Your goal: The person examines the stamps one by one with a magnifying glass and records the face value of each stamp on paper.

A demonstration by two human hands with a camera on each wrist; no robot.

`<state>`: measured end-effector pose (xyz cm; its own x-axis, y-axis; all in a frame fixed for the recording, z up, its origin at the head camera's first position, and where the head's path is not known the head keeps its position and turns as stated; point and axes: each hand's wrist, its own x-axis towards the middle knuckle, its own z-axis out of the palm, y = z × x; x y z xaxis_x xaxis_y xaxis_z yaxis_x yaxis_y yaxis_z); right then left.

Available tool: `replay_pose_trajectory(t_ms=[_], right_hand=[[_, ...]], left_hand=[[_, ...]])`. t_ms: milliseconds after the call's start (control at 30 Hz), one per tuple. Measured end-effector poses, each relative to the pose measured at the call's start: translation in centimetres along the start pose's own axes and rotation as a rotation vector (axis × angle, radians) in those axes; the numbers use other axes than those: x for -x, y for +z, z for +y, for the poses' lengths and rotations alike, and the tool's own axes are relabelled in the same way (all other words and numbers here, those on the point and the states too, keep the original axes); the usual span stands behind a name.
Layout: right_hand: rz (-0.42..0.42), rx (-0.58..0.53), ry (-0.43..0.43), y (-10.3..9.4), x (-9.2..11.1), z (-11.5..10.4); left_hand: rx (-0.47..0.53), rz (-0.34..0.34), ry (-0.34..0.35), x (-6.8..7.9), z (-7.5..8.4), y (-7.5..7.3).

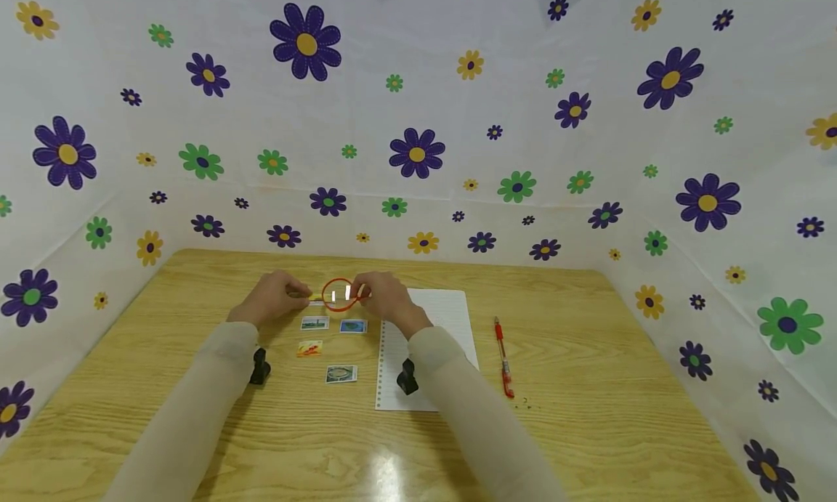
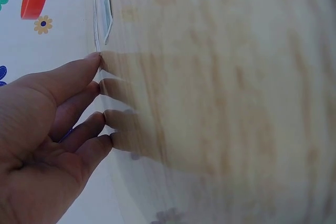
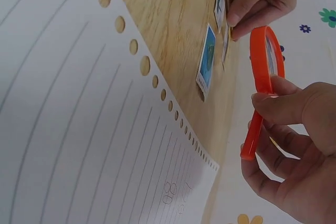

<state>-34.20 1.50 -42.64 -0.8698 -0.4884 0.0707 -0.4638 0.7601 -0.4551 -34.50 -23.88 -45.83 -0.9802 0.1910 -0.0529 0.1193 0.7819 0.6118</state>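
My right hand (image 1: 386, 296) grips the handle of a magnifying glass (image 3: 256, 98) with a red-orange rim, between thumb and curled fingers. Its round lens is held up over the far end of the stamps. To the left, my left hand (image 1: 277, 298) pinches the end of a yellowish stamp (image 1: 316, 297) at the tabletop; the left wrist view shows this stamp only edge-on beside the thumb. Nearer me lie a pale landscape stamp (image 1: 315, 322), a blue stamp (image 1: 353, 326), a yellow-and-red stamp (image 1: 310, 349) and a stamp with an oval picture (image 1: 341, 373).
A lined sheet of paper (image 1: 445, 320) with punched holes and some handwriting lies under my right forearm. Farther right is a red pen (image 1: 502, 357), with small dark crumbs (image 1: 526, 404) near it. White flowered cloth (image 1: 418, 88) walls the wooden table (image 1: 588, 386) on three sides.
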Motion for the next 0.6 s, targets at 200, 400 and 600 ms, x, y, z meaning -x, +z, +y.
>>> replay_pose_trajectory(t_ms=[200,400,600], right_hand=[[0.008,-0.018,-0.011,0.46,-0.15,-0.26],[-0.006,-0.009,0.012,0.81,-0.23,-0.64],[-0.008,0.011,0.035,0.95,-0.29,-0.71]], left_hand=[[0.013,-0.002,0.001,0.24,0.21,-0.08],[0.009,0.003,-0.011,0.31,0.34,-0.02],[0.008,0.002,-0.012,0.18,0.34,0.03]])
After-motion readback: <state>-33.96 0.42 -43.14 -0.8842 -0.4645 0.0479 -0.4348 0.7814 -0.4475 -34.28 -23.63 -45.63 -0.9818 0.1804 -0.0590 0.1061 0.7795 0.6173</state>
